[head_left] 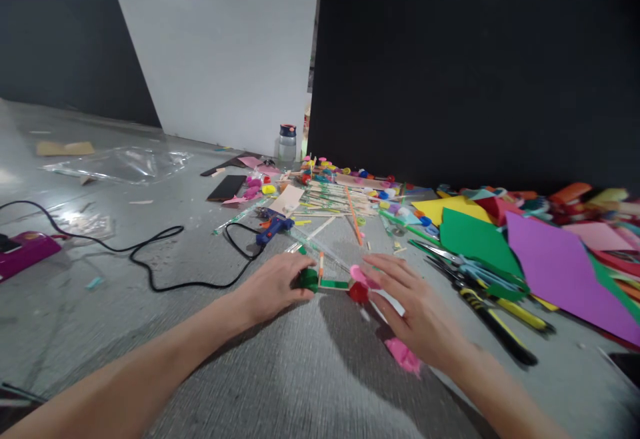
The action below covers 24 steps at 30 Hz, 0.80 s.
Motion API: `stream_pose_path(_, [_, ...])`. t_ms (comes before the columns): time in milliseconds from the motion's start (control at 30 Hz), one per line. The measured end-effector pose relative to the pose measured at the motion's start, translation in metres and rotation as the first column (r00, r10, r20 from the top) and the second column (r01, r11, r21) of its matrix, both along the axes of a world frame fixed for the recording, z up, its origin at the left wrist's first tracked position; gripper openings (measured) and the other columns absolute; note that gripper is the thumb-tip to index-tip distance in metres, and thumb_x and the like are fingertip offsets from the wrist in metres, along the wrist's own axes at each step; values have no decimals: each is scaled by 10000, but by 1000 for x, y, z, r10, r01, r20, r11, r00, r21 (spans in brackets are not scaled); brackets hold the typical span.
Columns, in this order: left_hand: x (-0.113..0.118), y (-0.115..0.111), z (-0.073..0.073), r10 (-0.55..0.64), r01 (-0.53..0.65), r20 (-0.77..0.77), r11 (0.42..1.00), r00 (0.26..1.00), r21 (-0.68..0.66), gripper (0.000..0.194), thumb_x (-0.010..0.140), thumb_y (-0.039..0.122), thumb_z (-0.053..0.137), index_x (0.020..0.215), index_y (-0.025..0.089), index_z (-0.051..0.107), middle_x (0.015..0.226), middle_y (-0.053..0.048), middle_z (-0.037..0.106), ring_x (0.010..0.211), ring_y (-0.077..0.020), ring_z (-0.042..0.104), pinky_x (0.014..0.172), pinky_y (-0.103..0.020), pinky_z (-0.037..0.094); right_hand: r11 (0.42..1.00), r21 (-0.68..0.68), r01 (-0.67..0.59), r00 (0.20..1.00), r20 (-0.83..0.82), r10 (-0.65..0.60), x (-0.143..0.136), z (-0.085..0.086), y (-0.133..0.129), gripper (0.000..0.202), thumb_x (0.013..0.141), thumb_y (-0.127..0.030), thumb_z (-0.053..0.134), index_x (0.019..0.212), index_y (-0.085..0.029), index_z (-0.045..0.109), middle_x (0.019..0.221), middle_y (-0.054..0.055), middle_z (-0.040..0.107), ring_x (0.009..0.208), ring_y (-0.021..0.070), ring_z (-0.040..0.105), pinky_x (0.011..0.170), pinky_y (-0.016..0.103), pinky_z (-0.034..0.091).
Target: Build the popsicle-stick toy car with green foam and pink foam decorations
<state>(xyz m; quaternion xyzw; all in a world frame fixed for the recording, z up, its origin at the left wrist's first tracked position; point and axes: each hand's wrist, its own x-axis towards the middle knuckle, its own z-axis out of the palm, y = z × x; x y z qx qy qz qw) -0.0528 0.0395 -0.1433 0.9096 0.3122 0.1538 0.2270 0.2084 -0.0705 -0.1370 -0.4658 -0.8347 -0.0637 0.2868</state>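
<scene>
Between my hands on the grey table sits a small craft-stick model (pixel 334 285) with bottle caps at its ends. My left hand (pixel 277 282) grips the green cap (pixel 309 279) on its left side, thumb and fingers curled round it. At the other end, my right hand (pixel 413 299) has its fingers against a pink cap (pixel 361 275), above a red cap (pixel 358 292). A short orange-and-wood stick (pixel 321 264) stands up from the model. Just below my right hand lies a crumpled pink piece (pixel 403 356).
A blue glue gun (pixel 275 225) with a black cord (pixel 193 288) lies ahead. Behind are craft sticks (pixel 333 199), loose caps and a water bottle (pixel 287 143). Pliers (pixel 493 322), scissors (pixel 473 267) and coloured sheets (pixel 565 272) lie right; a plastic bag (pixel 125 164) lies left.
</scene>
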Motion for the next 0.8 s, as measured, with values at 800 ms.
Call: stream_pose_path(800, [-1,1,-3,2,-3,33,1000,999,24,408,820,246,685,1218,204,603,1158,-86,681,1042,-258,615,957,-454,468,987,95,127,983,-147,-112,25,-7,3,179,1040,-207,500,1000,-211,674,1069,84,712,1081,274,621,938,474,510])
